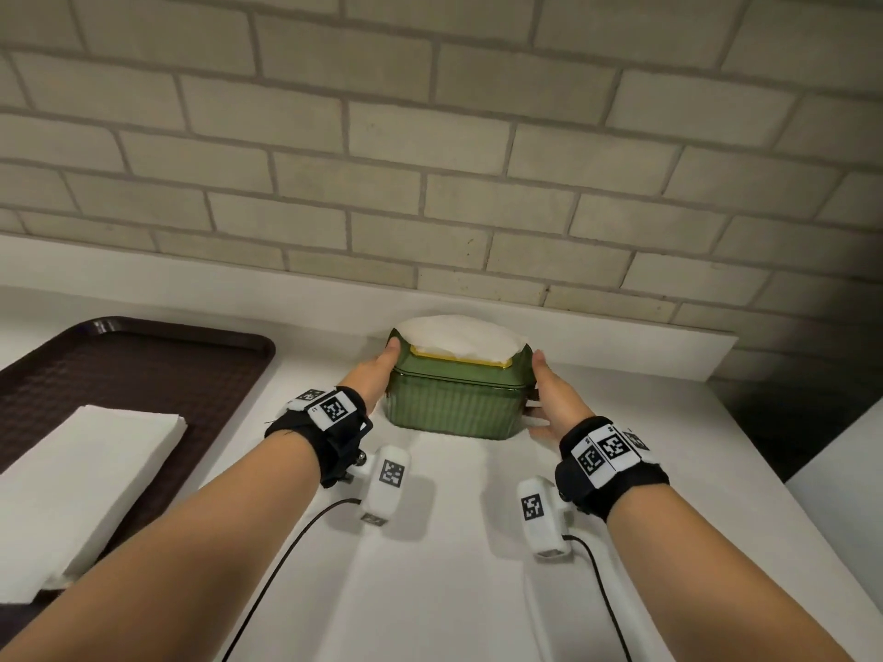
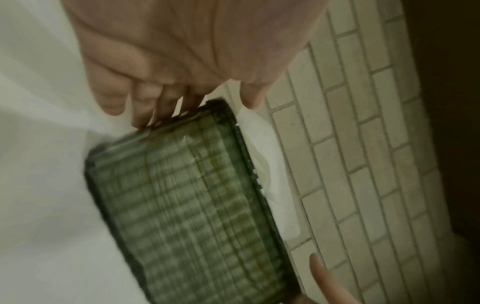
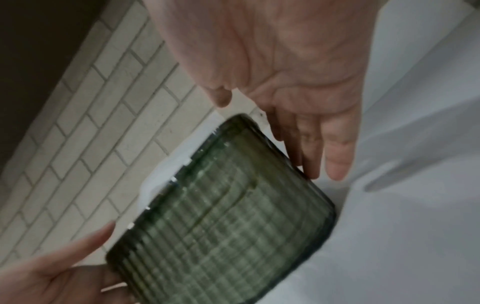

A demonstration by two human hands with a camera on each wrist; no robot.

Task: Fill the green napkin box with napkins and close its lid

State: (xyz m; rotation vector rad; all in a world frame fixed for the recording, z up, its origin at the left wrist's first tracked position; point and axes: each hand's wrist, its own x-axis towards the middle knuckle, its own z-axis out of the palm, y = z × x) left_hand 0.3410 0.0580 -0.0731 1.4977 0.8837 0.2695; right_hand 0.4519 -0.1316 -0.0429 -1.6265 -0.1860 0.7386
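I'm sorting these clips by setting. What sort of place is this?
Probably a cafeteria or restaurant service counter, though I can't be sure: a dark brown serving tray with a stack of white napkins, a green napkin box on a white counter, and a pale brick-tiled wall.

Both forearms are bare, with no sleeves. Each wrist wears a wide black fabric band (image 1: pixel 329 437) carrying white rectangular tags printed with black square fiducial codes. On the right wrist the band (image 1: pixel 616 475) shows three such tags side by side. Under each wrist hangs a white rounded camera pod (image 1: pixel 386 487), also marked with a code, and a thin black cable (image 1: pixel 282 561) runs back from each pod.
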